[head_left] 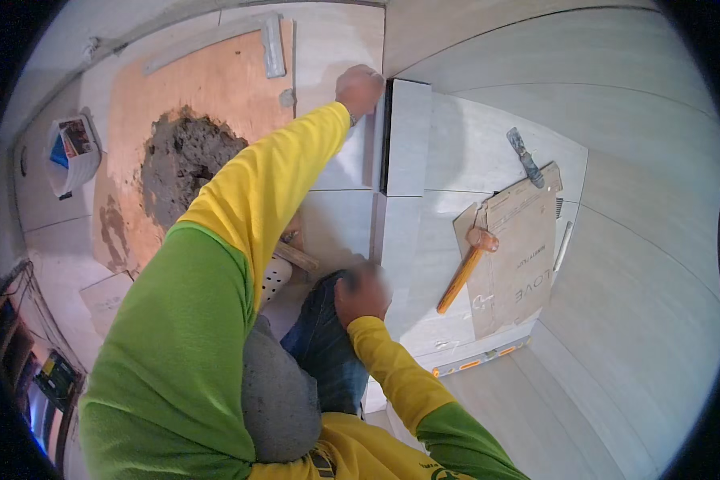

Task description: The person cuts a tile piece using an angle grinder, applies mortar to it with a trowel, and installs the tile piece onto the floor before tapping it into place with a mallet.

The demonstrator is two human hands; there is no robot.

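Note:
My left hand [361,90] reaches far forward to the corner by the wall, beside the far end of a narrow pale tile [408,140] on a raised ledge. A dark gap runs along that tile's left edge. The hand is blurred and its fingers do not show clearly. Nearer to me, my right hand [363,294] is closed above my knee, at the left side of the ledge. A small dark thing shows at its fingers, too smeared to name. Another pale tile [400,232] continues the ledge toward me.
Left lies a wooden board [128,96] bearing grey mortar [186,160] and a metal straightedge [273,48]. Beyond it stands a white bucket [82,172]. On the right, a mallet [466,268] and putty knife [525,156] rest on cardboard [520,256], near a spirit level [482,358].

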